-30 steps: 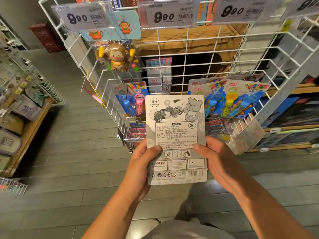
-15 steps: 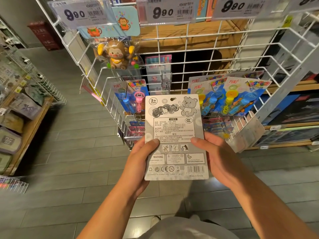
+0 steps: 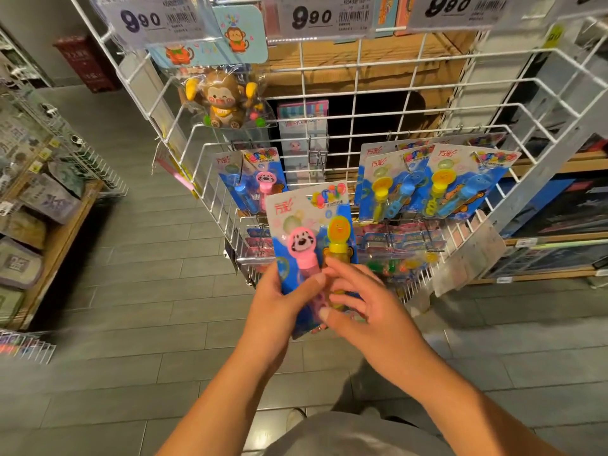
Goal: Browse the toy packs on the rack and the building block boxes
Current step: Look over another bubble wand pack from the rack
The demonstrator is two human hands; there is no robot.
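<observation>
Head view: a toy pack (image 3: pixel 309 245) was held upright, long axis vertical, just before the rack (image 3: pixel 378 133), gripped at its lower left edge by the left hand (image 3: pixel 279 301), while the right hand (image 3: pixel 365 311), fingers loosely spread, was laid against its front.

The bubble wand pack (image 3: pixel 309 245) has a blue card carrying a pink wand with a black-and-white dog face and a yellow wand. The hanging packs (image 3: pixel 437 182) show yellow and blue wands on blue. The monkey toy (image 3: pixel 223 100) is brown with a yellow bib. The wire rack (image 3: pixel 362 136) is white; the price tags (image 3: pixel 316 16) carry black digits; the floor tiles (image 3: pixel 131 291) are grey.
</observation>
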